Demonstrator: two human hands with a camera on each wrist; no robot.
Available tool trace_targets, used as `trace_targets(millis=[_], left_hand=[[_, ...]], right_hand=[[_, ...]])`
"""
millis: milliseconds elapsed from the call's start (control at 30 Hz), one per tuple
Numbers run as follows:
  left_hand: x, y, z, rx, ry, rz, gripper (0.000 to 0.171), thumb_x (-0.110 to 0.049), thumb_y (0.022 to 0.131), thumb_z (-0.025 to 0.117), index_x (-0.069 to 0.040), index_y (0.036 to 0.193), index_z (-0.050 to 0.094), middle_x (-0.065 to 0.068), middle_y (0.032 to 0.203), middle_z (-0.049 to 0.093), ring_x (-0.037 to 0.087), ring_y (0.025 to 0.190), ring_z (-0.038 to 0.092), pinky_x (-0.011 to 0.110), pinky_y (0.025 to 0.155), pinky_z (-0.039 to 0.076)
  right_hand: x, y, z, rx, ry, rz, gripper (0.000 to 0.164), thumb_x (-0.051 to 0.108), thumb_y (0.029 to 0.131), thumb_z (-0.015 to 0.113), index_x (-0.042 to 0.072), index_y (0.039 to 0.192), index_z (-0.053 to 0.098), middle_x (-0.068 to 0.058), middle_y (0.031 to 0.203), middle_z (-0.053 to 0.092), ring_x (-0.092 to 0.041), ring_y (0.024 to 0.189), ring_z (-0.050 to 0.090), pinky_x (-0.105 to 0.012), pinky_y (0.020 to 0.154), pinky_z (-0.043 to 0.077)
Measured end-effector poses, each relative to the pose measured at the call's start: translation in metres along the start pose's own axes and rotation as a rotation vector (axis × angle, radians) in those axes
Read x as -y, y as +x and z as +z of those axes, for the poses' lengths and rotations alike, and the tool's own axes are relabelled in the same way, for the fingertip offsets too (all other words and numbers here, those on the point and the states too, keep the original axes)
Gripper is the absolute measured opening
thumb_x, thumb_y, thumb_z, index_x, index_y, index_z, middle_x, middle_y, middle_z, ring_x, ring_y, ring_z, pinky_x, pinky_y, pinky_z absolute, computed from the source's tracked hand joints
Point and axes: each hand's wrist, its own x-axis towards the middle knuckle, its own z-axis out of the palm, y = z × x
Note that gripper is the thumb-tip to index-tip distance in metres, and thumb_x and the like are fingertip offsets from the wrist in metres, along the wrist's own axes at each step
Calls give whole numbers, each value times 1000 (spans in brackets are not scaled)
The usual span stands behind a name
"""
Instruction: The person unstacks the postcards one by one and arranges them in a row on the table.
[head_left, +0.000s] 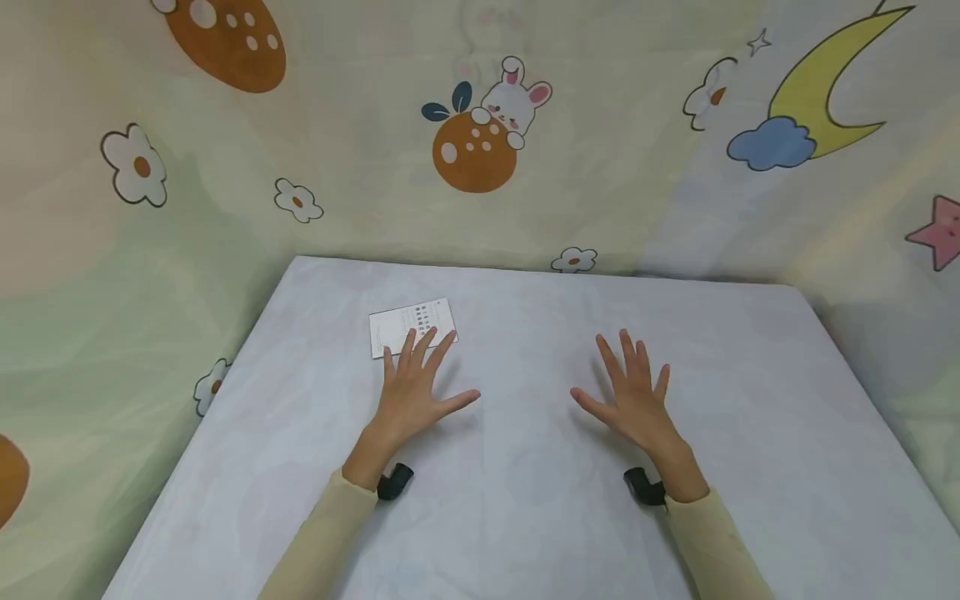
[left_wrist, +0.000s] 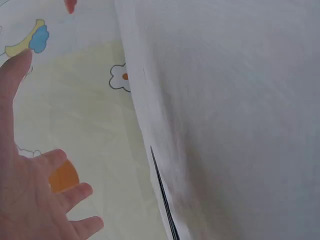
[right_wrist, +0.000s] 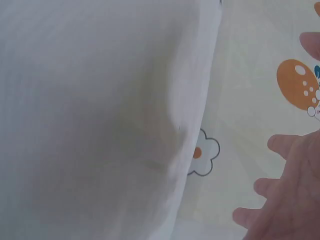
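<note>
My left hand (head_left: pixel 411 398) has its fingers spread, palm down, over the left half of the white table. Its fingertips overlap the near edge of a flat white card (head_left: pixel 392 327) in the head view; whether they touch it I cannot tell. Small dark print covers part of that card. On the other side, my right hand (head_left: pixel 633 400) is also spread, with nothing held and only the white cloth around it. In the left wrist view the left hand (left_wrist: pixel 30 200) shows spread fingers, and the right wrist view shows part of the right hand (right_wrist: pixel 290 195).
A white cloth covers the table (head_left: pixel 525 517). Behind it hangs a patterned curtain (head_left: pixel 360 108) with flowers, a moon and oranges. A black wrist camera (head_left: pixel 395 482) sits on the left wrist, another black camera (head_left: pixel 643 486) on the right. A thin dark strip (left_wrist: pixel 164 192) crosses the left wrist view.
</note>
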Motion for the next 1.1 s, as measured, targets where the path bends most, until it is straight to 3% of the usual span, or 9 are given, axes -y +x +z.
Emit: trace_targets(millis=[200, 333, 567, 967, 1100], left_hand=[[11, 2, -5, -122, -111, 0, 70, -50, 85, 70, -15, 141, 48, 9, 141, 48, 32, 133, 41, 57, 108, 30], [20, 0, -8, -135, -151, -22, 60, -35, 85, 76, -10, 134, 54, 11, 132, 54, 31, 120, 53, 54, 98, 41], [33, -1, -13, -85, -173, -110, 57, -28, 84, 77, -10, 134, 55, 14, 133, 53, 34, 120, 52, 53, 100, 39], [53, 0, -22, -19, -145, -240, 61, -27, 87, 74, -5, 139, 48, 21, 139, 47, 40, 125, 46, 57, 101, 35], [59, 1, -22, -23, -218, -300, 61, -27, 89, 72, -7, 140, 46, 21, 142, 44, 38, 132, 41, 59, 102, 28]], right_hand=[[4, 6, 3, 6, 120, -6, 85, 49, 89, 64, 9, 153, 26, -20, 158, 20, -45, 143, 17, -70, 105, 23], [9, 8, 5, 66, 182, 17, 84, 54, 85, 68, 9, 148, 35, -15, 154, 28, -37, 141, 26, -62, 106, 31], [16, 12, 12, 96, 179, -33, 75, 41, 83, 74, 4, 141, 44, -18, 146, 39, -38, 135, 35, -59, 105, 33], [35, 25, 23, 112, 132, -85, 57, 26, 86, 73, -1, 133, 54, -22, 136, 51, -40, 128, 44, -57, 104, 37], [40, 28, 26, 138, 154, -85, 54, 25, 85, 74, -1, 129, 57, -21, 135, 53, -40, 128, 45, -57, 104, 37]])
